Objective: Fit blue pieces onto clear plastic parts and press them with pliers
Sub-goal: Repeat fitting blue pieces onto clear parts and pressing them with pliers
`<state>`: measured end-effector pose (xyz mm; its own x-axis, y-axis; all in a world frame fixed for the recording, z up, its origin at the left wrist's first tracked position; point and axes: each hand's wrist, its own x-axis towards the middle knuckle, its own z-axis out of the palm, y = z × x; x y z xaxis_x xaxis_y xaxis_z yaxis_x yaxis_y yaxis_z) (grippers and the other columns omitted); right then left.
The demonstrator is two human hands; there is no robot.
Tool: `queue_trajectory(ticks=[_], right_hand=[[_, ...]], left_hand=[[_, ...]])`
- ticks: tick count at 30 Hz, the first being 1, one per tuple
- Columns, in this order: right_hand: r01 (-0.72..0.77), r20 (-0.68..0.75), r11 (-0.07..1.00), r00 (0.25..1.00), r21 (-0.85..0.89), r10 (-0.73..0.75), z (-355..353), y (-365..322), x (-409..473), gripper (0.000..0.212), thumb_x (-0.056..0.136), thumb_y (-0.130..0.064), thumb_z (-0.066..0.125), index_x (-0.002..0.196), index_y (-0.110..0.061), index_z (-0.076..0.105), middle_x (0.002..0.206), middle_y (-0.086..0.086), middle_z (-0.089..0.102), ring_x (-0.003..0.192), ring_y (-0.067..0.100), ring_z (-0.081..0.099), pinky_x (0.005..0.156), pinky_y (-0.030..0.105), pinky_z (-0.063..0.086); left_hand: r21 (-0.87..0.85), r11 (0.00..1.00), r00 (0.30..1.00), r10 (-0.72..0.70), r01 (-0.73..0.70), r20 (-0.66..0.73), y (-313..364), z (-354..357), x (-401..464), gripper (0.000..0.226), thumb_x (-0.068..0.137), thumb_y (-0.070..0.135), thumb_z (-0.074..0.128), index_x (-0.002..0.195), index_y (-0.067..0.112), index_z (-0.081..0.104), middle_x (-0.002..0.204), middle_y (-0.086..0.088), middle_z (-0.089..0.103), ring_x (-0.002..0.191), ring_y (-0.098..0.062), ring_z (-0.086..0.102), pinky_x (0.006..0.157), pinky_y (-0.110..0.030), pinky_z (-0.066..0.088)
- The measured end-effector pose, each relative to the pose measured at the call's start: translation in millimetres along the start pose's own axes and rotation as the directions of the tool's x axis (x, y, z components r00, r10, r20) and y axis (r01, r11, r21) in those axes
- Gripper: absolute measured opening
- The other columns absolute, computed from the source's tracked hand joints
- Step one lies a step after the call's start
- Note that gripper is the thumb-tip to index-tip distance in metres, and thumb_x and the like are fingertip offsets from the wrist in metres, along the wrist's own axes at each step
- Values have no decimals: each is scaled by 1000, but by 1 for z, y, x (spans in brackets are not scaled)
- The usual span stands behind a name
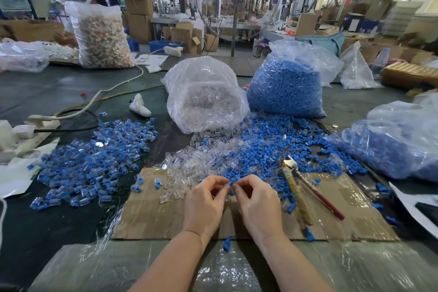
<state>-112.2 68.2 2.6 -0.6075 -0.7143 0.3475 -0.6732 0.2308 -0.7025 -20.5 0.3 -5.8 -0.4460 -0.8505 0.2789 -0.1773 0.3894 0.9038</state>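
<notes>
Blue piece (233,185) pinched in right hand (257,199) fingers, meeting clear part (226,186) pinched in left hand (205,201) above cardboard (154,216); fitting underway, approx. Pliers (305,187) idle, pressing not yet done. Big finished pile (94,161) on worktop left; plenty loose pcs left

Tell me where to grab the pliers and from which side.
Grip the pliers by the two long handles, roughly mid-length, coming from the near right. They lie flat on the cardboard, handles splayed toward you, metal head pointing away into the blue pieces.
</notes>
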Motion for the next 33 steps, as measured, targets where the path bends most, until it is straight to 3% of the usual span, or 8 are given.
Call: queue_trajectory(ticks=[4, 11, 20, 26, 33], right_hand=[[-32, 14, 997, 999, 77, 31, -2, -1, 2, 8, 90, -25, 62, 82, -24, 64, 77, -11, 63, 77, 6, 58, 70, 23, 47], [-22, -13, 990, 1000, 139, 24, -9, -5, 5, 15, 89, -19, 62, 78, -28, 59, 70, -17, 59, 73, 2, 57, 63, 9, 40], [36, -4, 989, 999, 140, -36, -15, -5, 7, 7, 90, -16, 61, 92, -20, 67, 83, -10, 66, 81, 6, 60, 76, 24, 50], [106, 31, 968, 993, 226, -116, -21, -6, 10, 22, 84, -7, 67, 98, -23, 70, 86, -12, 62, 79, 0, 56, 71, 14, 46], [149, 0, 965, 988, 217, -153, -20, -3, 12, 17, 83, -6, 68, 94, -18, 71, 83, -11, 61, 79, 0, 55, 69, 11, 44]], left_hand=[[-38, 999, 1000, -19, 19, 2, 5, 0, 3, 26, 85, 9, 64, 84, 35, 61, 81, 15, 66, 79, 8, 60, 72, -9, 48], [-129, 989, 997, -70, 73, 29, 14, 1, 10, 19, 86, 10, 64, 83, 29, 64, 80, 8, 69, 76, 1, 63, 74, -18, 52], [-244, 957, 987, -145, 156, 61, 21, -3, 14, 10, 85, 3, 62, 91, 11, 66, 83, -3, 69, 71, -1, 64, 66, -10, 49], [-294, 939, 981, -147, 180, 130, 24, -4, 14, 10, 86, 1, 61, 90, 8, 66, 84, -7, 69, 77, -11, 67, 65, -12, 50], [-285, 942, 981, -141, 175, 135, 27, -3, 12, 10, 85, 2, 61, 88, 11, 65, 83, -7, 69, 75, -9, 66, 64, -10, 49]])
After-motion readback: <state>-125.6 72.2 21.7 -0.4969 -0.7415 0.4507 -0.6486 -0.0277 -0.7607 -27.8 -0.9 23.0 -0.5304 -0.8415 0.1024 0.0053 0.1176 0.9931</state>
